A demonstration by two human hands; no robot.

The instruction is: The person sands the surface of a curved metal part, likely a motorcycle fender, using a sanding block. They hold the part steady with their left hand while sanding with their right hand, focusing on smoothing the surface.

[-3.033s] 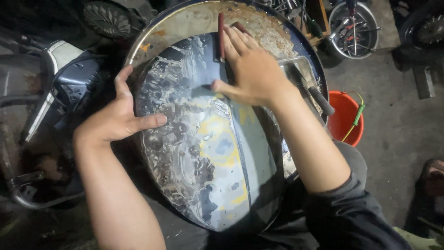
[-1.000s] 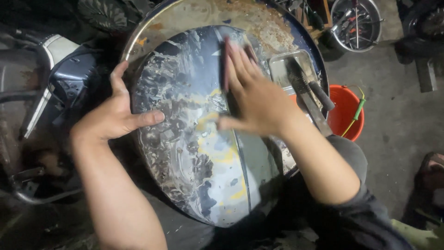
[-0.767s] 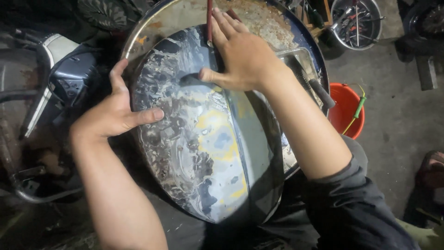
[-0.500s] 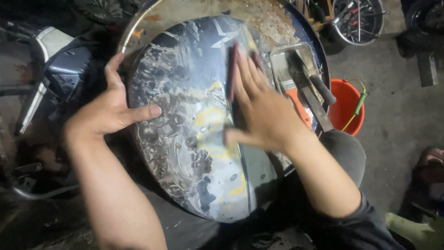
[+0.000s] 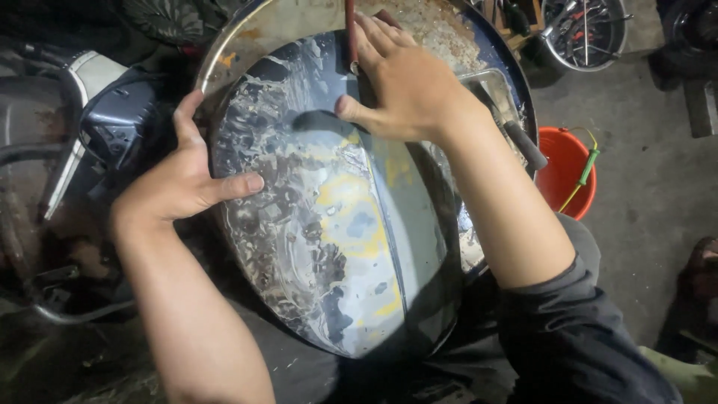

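Observation:
A rounded blue-grey body panel [image 5: 336, 239], wet and smeared with yellow and white patches, lies across a big round metal basin [image 5: 456, 37]. My left hand [image 5: 179, 179] grips the panel's left edge, thumb lying on its surface. My right hand [image 5: 404, 82] presses flat on the panel's upper part, fingers pointing away from me, over a dark sheet [image 5: 366, 93] that shows at the thumb side. A thin red stick [image 5: 349, 34] pokes out beyond the fingertips.
An orange bucket [image 5: 565, 168] with a green-handled tool stands on the concrete floor at right. A metal tray with a dark-handled tool [image 5: 516, 135] rests in the basin's right side. A parked motorbike's dark bodywork [image 5: 112, 127] is at left, and a wheel [image 5: 583, 30] at top right.
My right hand has slid with the dark sheet from the panel's middle up to its top end, after earlier back-and-forth strokes. The left hand has kept its grip on the edge.

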